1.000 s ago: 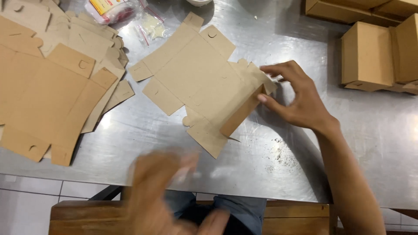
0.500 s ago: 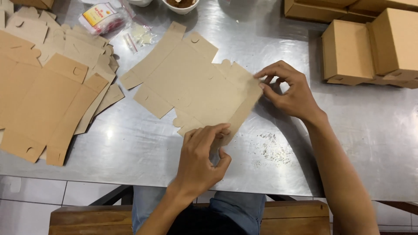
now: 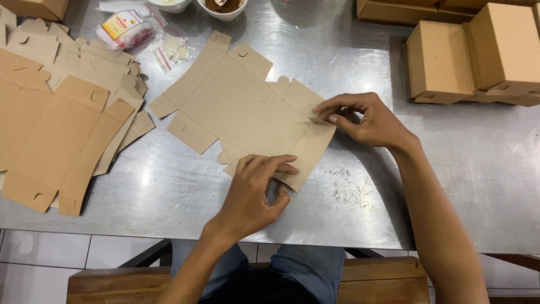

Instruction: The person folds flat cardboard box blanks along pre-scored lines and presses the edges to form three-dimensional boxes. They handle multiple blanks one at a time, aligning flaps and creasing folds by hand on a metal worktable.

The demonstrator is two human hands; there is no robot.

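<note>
Half a second ago our left hand (image 3: 256, 188) had just landed on the near edge of the flat cardboard box blank (image 3: 247, 110); now it has settled there, fingers curled over the near flap and pinching it against the thumb. Our right hand (image 3: 365, 119) stayed at the blank's right edge through both earlier moments, and it now nips a small tab between thumb and forefinger. A second ago the left hand was only a blur low in the view, away from the blank. The view has also drifted, so the blank sits more centrally.

We work at a steel table (image 3: 349, 62), scuffed and shiny, with a sprinkle of crumbs or dust near its front edge; we cannot tell which. Below the table we see white floor tiles and a wooden bench. On the left lies a stack of unfolded blanks (image 3: 50, 135). At the far edge stand a small plastic packet (image 3: 125, 29) and two white bowls (image 3: 225, 7), one with something brown in it. Folded brown boxes (image 3: 472, 53) sit at the far right.

The blank lies flat in the middle of the table, between our hands: the left grips its near corner, the right its right side, and the hands are apart.
</note>
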